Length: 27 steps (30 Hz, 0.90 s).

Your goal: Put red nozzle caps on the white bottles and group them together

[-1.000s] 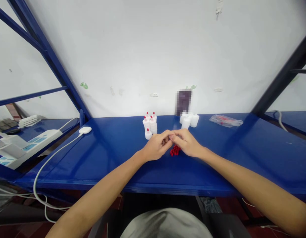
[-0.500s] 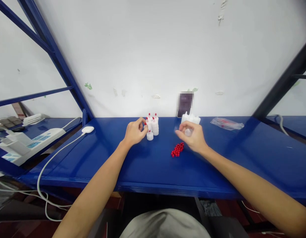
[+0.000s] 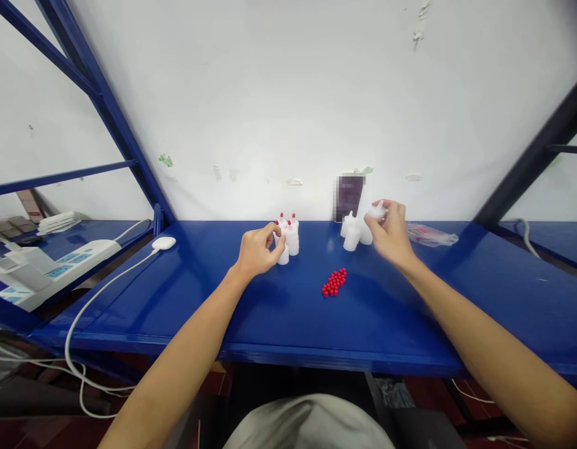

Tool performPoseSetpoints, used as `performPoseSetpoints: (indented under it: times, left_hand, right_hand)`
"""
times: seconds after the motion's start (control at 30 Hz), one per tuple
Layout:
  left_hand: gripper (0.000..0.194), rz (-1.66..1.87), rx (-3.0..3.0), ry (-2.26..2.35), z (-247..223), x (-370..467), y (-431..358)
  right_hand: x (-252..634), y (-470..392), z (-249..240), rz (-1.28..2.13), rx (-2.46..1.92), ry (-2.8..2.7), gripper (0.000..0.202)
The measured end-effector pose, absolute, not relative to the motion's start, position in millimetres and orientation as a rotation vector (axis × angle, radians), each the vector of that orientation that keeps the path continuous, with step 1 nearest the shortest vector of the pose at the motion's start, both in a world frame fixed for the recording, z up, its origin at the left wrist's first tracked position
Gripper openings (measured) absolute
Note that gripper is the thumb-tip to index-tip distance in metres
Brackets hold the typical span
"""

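My right hand point(image 3: 394, 234) is closed on a white bottle point(image 3: 376, 211), tilted above other uncapped white bottles point(image 3: 351, 239) at the back of the blue table. On the left, my left hand point(image 3: 260, 251) has its thumb and index finger curled together at the front bottle of a group of white bottles with red caps point(image 3: 293, 240). Its fingers hide that bottle's top, and what they pinch cannot be made out. A cluster of small red caps point(image 3: 334, 282) lies between the hands, nearer the front edge.
A dark phone point(image 3: 348, 197) leans on the wall. Behind my right hand lies a clear plastic bag point(image 3: 432, 236). On the left are a white round device point(image 3: 164, 243) with a cable and a power strip point(image 3: 90, 255). The blue table point(image 3: 270, 324) has frame posts at both sides.
My right hand has moved right and up, and a white bottle now shows in its fingers. My left hand has shifted slightly right, covering the front bottle's top.
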<state>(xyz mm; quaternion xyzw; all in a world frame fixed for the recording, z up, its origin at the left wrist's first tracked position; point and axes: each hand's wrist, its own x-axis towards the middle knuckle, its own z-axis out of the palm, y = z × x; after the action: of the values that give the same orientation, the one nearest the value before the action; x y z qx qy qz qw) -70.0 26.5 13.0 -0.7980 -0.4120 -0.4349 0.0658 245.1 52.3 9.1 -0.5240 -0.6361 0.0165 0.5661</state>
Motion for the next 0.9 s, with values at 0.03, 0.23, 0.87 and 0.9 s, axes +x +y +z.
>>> performPoseSetpoints:
  times: [0.03, 0.23, 0.87, 0.9]
  left_hand:
    - [0.016, -1.335, -2.428, -1.167, 13, -67, 23]
    - [0.015, -1.178, -2.685, -0.913, 8, -36, 6]
    - [0.056, -0.357, -3.132, -0.893, -17, 0, 22]
    - [0.058, -0.326, -3.122, -0.889, -18, 1, 23]
  right_hand:
    - [245, 53, 8, 0.046, -1.206, -1.506, 0.034]
    - [238, 61, -1, -0.005, -1.184, -1.58, 0.035]
    - [228, 61, -8, -0.126, -1.39, -1.641, 0.029]
    - [226, 59, -6, -0.09, -1.385, -1.641, 0.028]
